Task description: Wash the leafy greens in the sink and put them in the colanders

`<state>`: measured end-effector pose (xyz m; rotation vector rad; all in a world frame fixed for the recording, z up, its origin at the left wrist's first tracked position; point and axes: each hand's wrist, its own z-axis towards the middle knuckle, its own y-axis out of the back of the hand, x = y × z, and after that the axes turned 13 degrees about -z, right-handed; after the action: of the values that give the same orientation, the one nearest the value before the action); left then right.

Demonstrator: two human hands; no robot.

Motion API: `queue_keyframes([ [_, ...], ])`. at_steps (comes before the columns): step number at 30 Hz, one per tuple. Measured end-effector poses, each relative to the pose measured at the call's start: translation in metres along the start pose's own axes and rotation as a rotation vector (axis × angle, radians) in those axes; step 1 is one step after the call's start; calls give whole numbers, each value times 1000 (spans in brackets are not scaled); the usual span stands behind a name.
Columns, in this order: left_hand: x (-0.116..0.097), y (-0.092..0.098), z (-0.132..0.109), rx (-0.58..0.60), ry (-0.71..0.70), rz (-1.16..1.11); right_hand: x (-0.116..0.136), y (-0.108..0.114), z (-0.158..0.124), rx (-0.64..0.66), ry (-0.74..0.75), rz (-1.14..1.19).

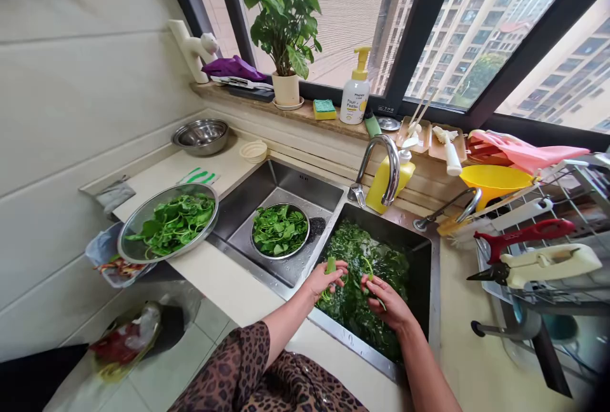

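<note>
Above the right sink basin point(434, 285), my left hand point(326, 278) pinches a piece of green stem point(330, 264) between thumb and fingers. Close by on the right, my right hand point(387, 301) grips a thin green sprig point(368, 267), its stem passing between the fingers. Below both hands, leafy greens point(362, 316) float in water. A round metal bowl of greens point(280, 230) rests in the left basin point(281, 188). On the counter to the left, a wide strainer point(215, 216) holds more leafy greens point(178, 221).
A faucet point(391, 170) arches over the divider, beside a yellow bottle point(381, 186). Nested metal bowls point(201, 136) are at the back left. A dish rack point(572, 234) with scissors point(548, 266) stands right. A plant point(286, 91), sponge point(325, 110) and pump bottle point(355, 97) line the sill.
</note>
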<state>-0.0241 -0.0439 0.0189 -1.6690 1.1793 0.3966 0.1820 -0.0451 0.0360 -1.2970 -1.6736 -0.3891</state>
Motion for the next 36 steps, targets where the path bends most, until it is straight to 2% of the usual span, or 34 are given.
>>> queue_keyframes([
  [3,-3,-3,-5,61,17,-7,2,-17,3,30,20,13],
  [6,-3,-4,-8,124,23,14,-2,-29,10,73,-7,-132],
  [10,-2,-4,-7,171,-51,94,-12,-24,21,168,-30,-360],
  [11,-2,-4,-6,146,-91,88,-14,-18,25,124,-23,-397],
  [13,-3,-4,-4,47,-168,35,-18,-1,34,-114,-1,-482],
  [15,-4,-4,-3,-45,-198,-15,-23,15,46,-392,25,-683],
  [17,-4,-4,-2,-68,-192,-7,-28,24,60,-527,43,-927],
  [21,-3,-1,-1,-60,-191,101,-37,12,86,-497,30,-1140],
  [25,1,2,1,-46,-245,101,-49,-9,95,-383,-87,-1321],
  [27,2,3,2,-40,-219,106,-56,-11,93,-332,-135,-1318],
  [30,2,2,3,-42,-141,94,-58,1,86,-314,-171,-1266],
  [34,1,2,4,-37,-148,28,-41,20,71,-333,-43,-1111],
  [36,1,3,5,-31,-163,24,-27,22,59,-281,73,-864],
])
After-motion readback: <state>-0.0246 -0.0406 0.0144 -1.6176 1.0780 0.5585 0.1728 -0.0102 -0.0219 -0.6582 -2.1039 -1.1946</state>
